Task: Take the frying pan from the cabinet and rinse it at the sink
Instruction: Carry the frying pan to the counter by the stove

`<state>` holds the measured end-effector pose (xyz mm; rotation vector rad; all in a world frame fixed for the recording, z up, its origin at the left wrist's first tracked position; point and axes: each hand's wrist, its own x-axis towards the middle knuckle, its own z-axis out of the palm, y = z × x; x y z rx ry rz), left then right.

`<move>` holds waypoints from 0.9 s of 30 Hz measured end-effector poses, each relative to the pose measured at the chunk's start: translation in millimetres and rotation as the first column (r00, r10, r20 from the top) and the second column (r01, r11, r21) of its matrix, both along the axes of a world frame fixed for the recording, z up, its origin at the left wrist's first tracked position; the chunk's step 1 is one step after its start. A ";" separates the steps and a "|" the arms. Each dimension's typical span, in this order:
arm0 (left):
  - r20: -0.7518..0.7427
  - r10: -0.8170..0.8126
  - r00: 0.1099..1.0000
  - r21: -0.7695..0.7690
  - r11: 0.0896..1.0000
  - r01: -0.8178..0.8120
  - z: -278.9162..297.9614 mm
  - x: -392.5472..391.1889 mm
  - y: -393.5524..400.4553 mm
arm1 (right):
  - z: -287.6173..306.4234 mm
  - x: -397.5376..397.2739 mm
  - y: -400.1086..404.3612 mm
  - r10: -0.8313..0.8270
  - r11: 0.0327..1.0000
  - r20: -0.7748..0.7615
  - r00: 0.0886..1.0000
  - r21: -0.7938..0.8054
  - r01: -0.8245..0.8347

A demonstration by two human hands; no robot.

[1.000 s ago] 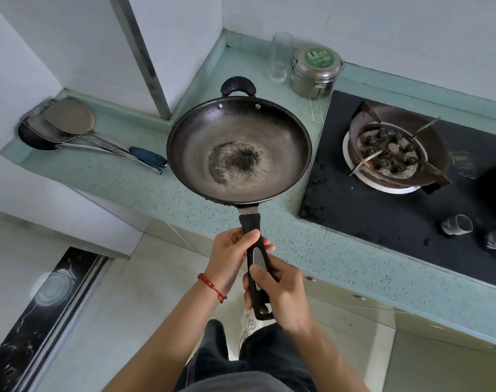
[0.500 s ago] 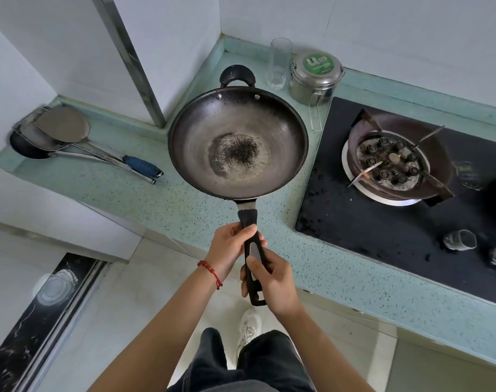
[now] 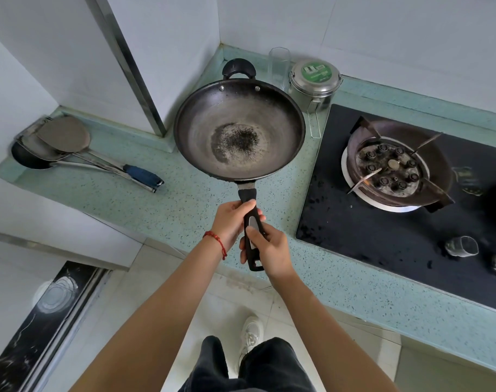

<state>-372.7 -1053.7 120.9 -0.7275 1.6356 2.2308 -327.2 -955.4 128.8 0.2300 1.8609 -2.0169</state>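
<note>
Both arms reached forward. The left hand [image 3: 231, 222] gripped the frying pan's handle [image 3: 251, 222] nearer the bowl, and the right hand [image 3: 269, 250] gripped it nearer its end, thumb laid along the top.

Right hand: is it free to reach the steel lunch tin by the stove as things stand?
Probably not yet. The right hand grips the frying pan handle with the left hand, and the pan's bowl hangs between them and the steel tin.

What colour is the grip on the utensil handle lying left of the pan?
Dark blue grip on a steel utensil; head view, the only one, shows it clearly.
</note>
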 end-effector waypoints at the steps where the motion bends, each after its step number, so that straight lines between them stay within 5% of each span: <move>1: 0.001 0.005 1.000 0.002 1.000 -0.005 0.0 -2.9 0.0 | 0.0 -2.6 -1.2 -0.001 1.000 -0.004 1.000 0.001 0.001; 19: 0.006 -0.007 1.000 -0.051 0.999 0.008 -2.8 -7.2 11.0 | 1.8 -9.3 16.3 0.024 0.999 0.019 1.000 0.035 -0.024; 27: 0.011 -0.108 0.994 -0.382 0.918 0.104 8.1 -0.8 2.8 | 9.3 -5.7 17.2 0.053 0.981 0.030 0.998 0.185 -0.058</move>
